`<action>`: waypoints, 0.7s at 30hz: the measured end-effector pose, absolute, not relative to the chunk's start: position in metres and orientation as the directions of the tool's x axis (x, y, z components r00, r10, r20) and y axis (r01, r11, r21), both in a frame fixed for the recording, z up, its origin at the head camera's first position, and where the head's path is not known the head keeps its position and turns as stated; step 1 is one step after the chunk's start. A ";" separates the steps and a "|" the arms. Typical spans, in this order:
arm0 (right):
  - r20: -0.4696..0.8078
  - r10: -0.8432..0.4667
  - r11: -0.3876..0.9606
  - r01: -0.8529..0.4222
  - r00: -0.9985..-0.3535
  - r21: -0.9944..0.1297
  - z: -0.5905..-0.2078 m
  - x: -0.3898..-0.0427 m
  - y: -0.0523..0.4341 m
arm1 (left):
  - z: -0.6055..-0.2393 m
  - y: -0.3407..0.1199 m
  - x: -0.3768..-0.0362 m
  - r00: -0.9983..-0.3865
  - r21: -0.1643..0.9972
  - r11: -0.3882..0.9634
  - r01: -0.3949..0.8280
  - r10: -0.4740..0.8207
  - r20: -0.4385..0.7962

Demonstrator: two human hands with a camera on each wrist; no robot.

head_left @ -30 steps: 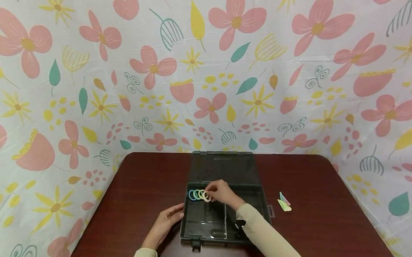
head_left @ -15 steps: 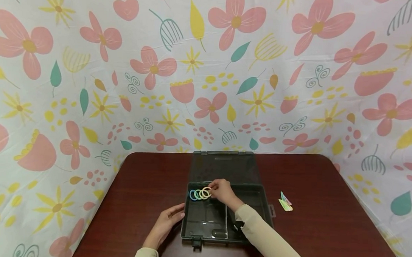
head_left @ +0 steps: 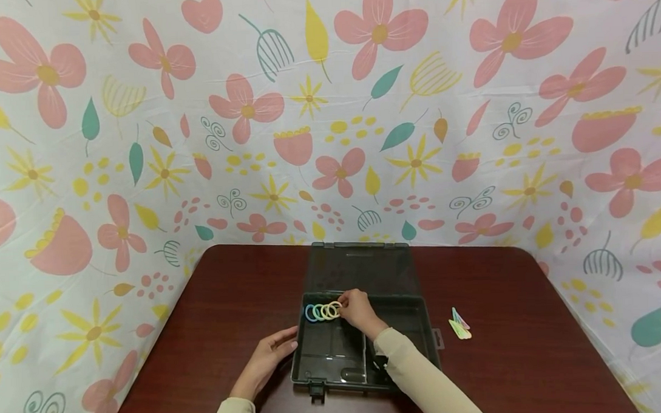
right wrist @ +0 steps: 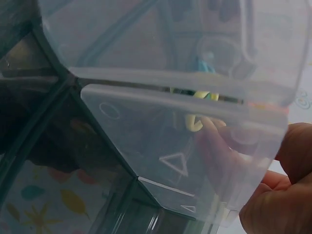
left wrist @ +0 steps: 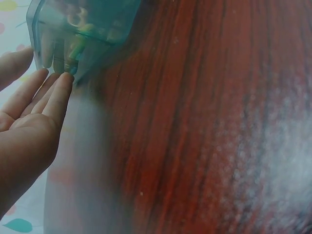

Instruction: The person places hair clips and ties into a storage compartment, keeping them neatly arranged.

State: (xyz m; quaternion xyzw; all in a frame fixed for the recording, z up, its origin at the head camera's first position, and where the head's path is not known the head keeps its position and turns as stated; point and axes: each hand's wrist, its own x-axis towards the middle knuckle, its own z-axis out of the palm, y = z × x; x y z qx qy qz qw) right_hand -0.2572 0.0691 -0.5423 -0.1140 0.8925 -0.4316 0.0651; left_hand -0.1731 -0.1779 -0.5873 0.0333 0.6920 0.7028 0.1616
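A dark translucent plastic box (head_left: 327, 367) lies on the table with its lid (head_left: 360, 269) folded back. In its far left corner, several pastel hair ties (head_left: 319, 312) overlap in a row, running from blue through green to pale yellow. My right hand (head_left: 360, 310) reaches into the box and pinches the pale yellow hair tie (head_left: 334, 303) at the row's right end. In the right wrist view, the clear divider (right wrist: 131, 122) stands in front of these fingertips. With fingers extended, my left hand (head_left: 267, 357) rests its fingertips against the box's left wall.
Several pastel snap hair clips (head_left: 459, 325) lie on the table (head_left: 511, 358) right of the box. A latch (head_left: 317, 389) sticks out at the box's front. Behind the table hangs a flower-patterned cloth (head_left: 339, 139).
The pale yellow hair tie in my right hand was lifted over the row, then shifted slightly right to the row's end. My left hand has stayed at the box's left wall.
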 end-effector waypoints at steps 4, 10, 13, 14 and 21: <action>-0.006 -0.267 0.635 -0.171 -0.964 -0.753 -0.541 -0.258 0.070 | -0.585 -0.178 -0.173 -0.943 0.981 0.018 -0.194 0.274 -0.191; 0.007 -0.291 0.665 -0.208 -0.957 -0.718 -0.540 -0.256 0.071 | -0.586 -0.177 -0.173 -0.946 0.982 0.028 -0.187 0.266 -0.188; 0.018 -0.312 0.659 -0.230 -0.950 -0.716 -0.538 -0.254 0.072 | -0.587 -0.177 -0.173 -0.947 0.982 0.024 -0.189 0.261 -0.188; 0.018 -0.315 0.653 -0.230 -0.949 -0.721 -0.538 -0.254 0.072 | -0.587 -0.177 -0.173 -0.947 0.981 0.023 -0.190 0.260 -0.190; 0.006 -0.316 0.638 -0.217 -0.949 -0.739 -0.530 -0.250 0.078 | -0.587 -0.177 -0.172 -0.943 0.979 0.025 -0.202 0.266 -0.201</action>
